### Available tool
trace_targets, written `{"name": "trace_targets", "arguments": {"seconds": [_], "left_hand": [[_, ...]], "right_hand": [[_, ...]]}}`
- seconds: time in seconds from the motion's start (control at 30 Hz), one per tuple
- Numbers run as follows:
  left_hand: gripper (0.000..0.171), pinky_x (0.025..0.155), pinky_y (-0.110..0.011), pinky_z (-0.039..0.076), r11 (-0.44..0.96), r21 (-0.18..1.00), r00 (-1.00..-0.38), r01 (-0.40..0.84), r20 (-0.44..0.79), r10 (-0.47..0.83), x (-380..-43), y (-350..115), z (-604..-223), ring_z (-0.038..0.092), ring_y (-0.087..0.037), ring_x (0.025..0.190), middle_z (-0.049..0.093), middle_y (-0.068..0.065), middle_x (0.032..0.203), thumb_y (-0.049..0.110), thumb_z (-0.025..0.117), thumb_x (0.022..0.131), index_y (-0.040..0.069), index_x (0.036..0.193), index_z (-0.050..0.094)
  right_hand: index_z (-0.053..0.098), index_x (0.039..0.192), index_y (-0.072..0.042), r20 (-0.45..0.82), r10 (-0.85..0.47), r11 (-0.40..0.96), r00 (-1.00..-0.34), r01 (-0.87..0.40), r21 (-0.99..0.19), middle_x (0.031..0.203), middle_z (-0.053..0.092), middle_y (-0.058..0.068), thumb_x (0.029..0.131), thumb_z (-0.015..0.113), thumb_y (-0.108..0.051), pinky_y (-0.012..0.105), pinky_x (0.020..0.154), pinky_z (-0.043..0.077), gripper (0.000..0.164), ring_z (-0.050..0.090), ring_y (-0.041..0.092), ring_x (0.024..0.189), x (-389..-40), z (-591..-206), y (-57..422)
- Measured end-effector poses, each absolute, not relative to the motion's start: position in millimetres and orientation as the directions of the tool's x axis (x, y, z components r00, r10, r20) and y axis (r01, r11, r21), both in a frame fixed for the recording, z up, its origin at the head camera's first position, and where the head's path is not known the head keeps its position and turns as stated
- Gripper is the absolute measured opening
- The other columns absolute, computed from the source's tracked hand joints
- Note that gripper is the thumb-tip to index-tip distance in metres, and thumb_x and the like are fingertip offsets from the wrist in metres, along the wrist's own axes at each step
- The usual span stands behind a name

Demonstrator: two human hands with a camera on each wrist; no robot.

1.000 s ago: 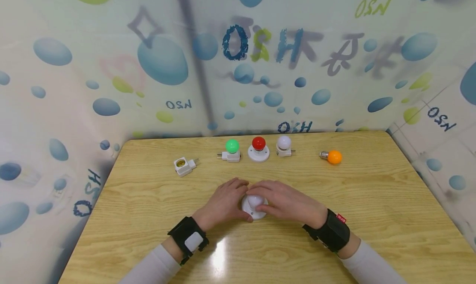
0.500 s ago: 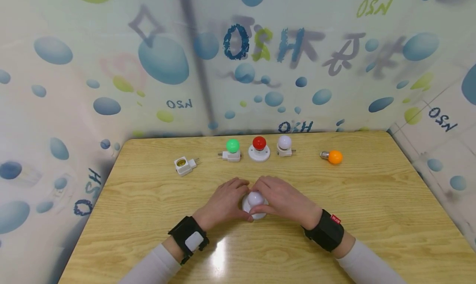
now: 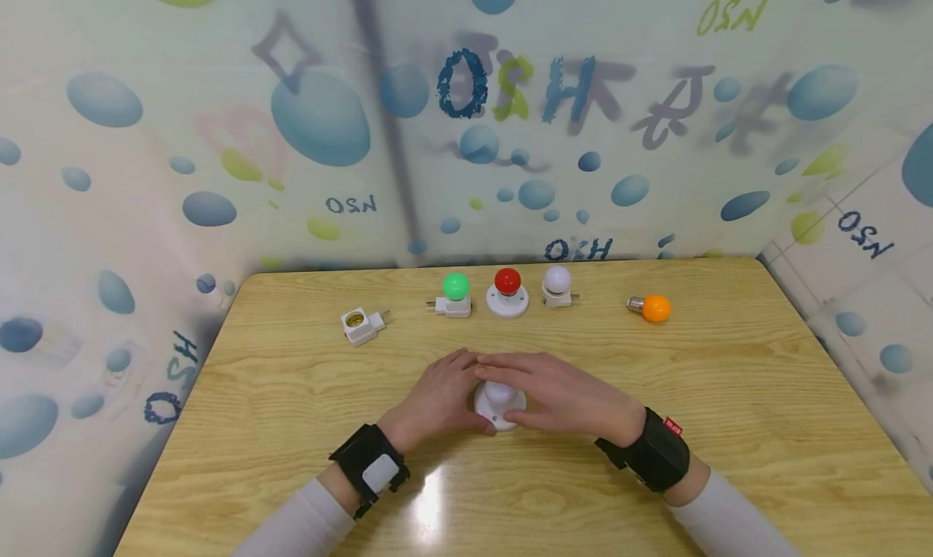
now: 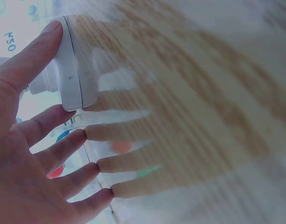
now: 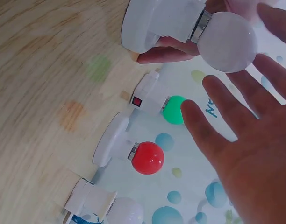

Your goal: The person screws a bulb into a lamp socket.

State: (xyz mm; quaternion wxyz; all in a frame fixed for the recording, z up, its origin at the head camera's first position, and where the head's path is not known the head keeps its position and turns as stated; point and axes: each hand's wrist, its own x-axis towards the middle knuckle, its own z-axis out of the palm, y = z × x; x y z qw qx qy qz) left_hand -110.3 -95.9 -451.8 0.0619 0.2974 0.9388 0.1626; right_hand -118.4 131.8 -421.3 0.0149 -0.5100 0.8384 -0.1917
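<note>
Left hand (image 3: pixel 445 393) holding a white plastic disc-shaped holder (image 3: pixel 497 418) by the rim, between thumb and index finger, remaining fingers spread with tips down on a pale wood-grain worktop (image 3: pixel 291 476). Right hand (image 3: pixel 561 393) wide around a white round bulb (image 5: pixel 227 44), fingers long and nearly straight, thumb on the near side; firm contact with the bulb impossible to tell. Bulb upright in the holder, near the middle of the worktop, with a narrow silvery metal collar (image 5: pixel 200 28) showing between the two.

Just changed: right fingers stretched out over the bulb toward the left hand, after a closer clasp half a second ago, with the wrist shifted slightly to the right. Left hand and holder in the same place as then. Seems to mean, as a judgement, a loosened grip between twists of the bulb; tightness impossible to tell.

Farther out, left to right along the far side: a white plug-in socket with a brass-coloured inside (image 3: pixel 361 330); a green round bulb (image 3: pixel 456 286) upright in a similar white socket (image 3: pixel 457 308); a red round bulb (image 3: pixel 507 281) upright in a white disc-shaped base (image 3: pixel 507 306); a second white round bulb (image 3: pixel 557 279) in another white socket (image 3: pixel 557 299); well apart, an orange round bulb (image 3: pixel 657 308) on its side, metal screw end pointing left. Behind, a pale wall covering (image 3: pixel 291 241) with blue and green ovals.
</note>
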Motion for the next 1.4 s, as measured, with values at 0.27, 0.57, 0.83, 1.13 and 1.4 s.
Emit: {"name": "trace_targets", "arguments": {"seconds": [0.27, 0.57, 0.83, 1.13, 1.4], "left_hand": [[0.085, 0.103, -0.053, 0.033, 0.781, 0.346, -0.821, 0.52, -0.049, 0.568, -110.5, -95.2, -451.3, 0.036, -0.032, 0.134, 0.048, -0.007, 0.141, 0.058, 0.077, 0.067, 0.014, 0.136, 0.056], [0.078, 0.102, -0.052, 0.035, 0.779, 0.324, -0.819, 0.536, -0.025, 0.574, -110.8, -95.1, -452.1, 0.038, -0.031, 0.133, 0.05, -0.007, 0.14, 0.059, 0.077, 0.067, 0.013, 0.128, 0.061], [0.069, 0.102, -0.051, 0.036, 0.779, 0.323, -0.819, 0.537, -0.019, 0.573, -111.3, -94.8, -452.8, 0.039, -0.03, 0.131, 0.05, -0.007, 0.139, 0.059, 0.078, 0.065, 0.014, 0.116, 0.066], [0.067, 0.101, -0.049, 0.037, 0.779, 0.326, -0.82, 0.536, -0.02, 0.572, -112.3, -95.2, -452.6, 0.041, -0.027, 0.129, 0.053, -0.006, 0.135, 0.058, 0.077, 0.067, 0.014, 0.116, 0.066], [0.079, 0.103, -0.054, 0.033, 0.779, 0.337, -0.818, 0.528, -0.042, 0.573, -111.3, -95.7, -451.5, 0.036, -0.032, 0.134, 0.049, -0.006, 0.139, 0.058, 0.077, 0.067, 0.015, 0.131, 0.06]], "right_hand": [[0.052, 0.14, -0.013, 0.169, -0.858, 0.391, -0.484, -0.831, -0.395, 0.14, 0.052, 0.0, 0.096, 0.059, -0.025, 0.034, 0.098, 0.043, 0.046, 0.051, 0.015, 0.122, -118.3, -422.7, 131.3], [0.06, 0.125, -0.012, 0.293, -0.831, 0.383, -0.473, -0.868, -0.314, 0.12, 0.058, -0.003, 0.089, 0.065, -0.038, 0.028, 0.09, 0.047, 0.045, 0.053, 0.009, 0.105, -120.0, -428.4, 128.6], [0.06, 0.11, -0.014, 0.397, -0.789, 0.413, -0.469, -0.883, -0.222, 0.1, 0.054, -0.007, 0.083, 0.067, -0.049, 0.024, 0.078, 0.046, 0.046, 0.048, 0.006, 0.088, -122.1, -435.9, 123.3], [0.058, 0.125, -0.01, 0.382, -0.751, 0.5, -0.538, -0.842, -0.203, 0.123, 0.057, 0.001, 0.075, 0.064, -0.065, 0.037, 0.093, 0.045, 0.075, 0.051, 0.015, 0.112, -121.3, -433.0, 122.2], [0.051, 0.142, -0.015, 0.208, -0.824, 0.429, -0.528, -0.82, -0.379, 0.15, 0.04, 0.001, 0.09, 0.063, -0.044, 0.043, 0.103, 0.037, 0.061, 0.036, 0.018, 0.136, -121.0, -419.9, 132.3]]}}
